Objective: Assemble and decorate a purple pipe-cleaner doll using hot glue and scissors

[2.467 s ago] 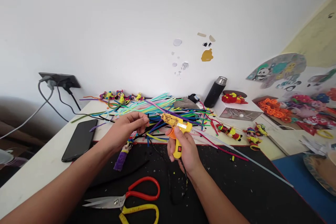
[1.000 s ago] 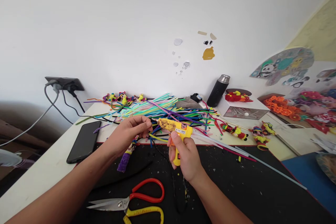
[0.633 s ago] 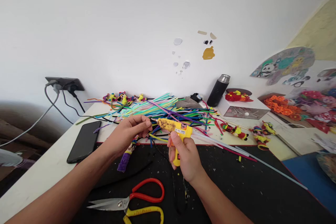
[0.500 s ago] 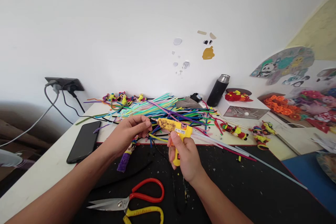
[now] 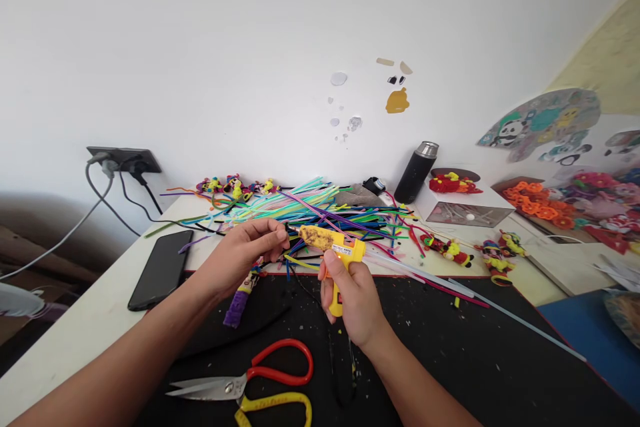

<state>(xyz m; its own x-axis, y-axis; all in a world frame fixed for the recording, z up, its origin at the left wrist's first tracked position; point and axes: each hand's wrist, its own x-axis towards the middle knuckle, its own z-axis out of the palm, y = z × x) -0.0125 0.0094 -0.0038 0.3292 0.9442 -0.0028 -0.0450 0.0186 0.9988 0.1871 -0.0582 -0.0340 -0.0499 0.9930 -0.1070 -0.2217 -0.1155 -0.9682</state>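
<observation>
My right hand [image 5: 354,290] is wrapped round the handle of a yellow hot glue gun [image 5: 320,238], whose stained nozzle points left. A long translucent glue stick [image 5: 395,264] trails out of its back end. At the nozzle tip, the fingers of my left hand [image 5: 260,241] are pinched together. They hold something small and dark that I cannot make out. Below that hand lies a purple fuzzy figure piece [image 5: 237,307], partly hidden by it. Scissors [image 5: 230,387] with one red and one yellow handle rest on the black mat [image 5: 435,360] in front.
Behind my hands lies a heap of coloured pipe cleaners [image 5: 300,203]. A black phone [image 5: 160,270] is at the left, with plugged cables [image 5: 120,163] on the wall. A black flask [image 5: 416,173], a white box [image 5: 463,208] and small fuzzy figures [image 5: 495,260] stand at the right.
</observation>
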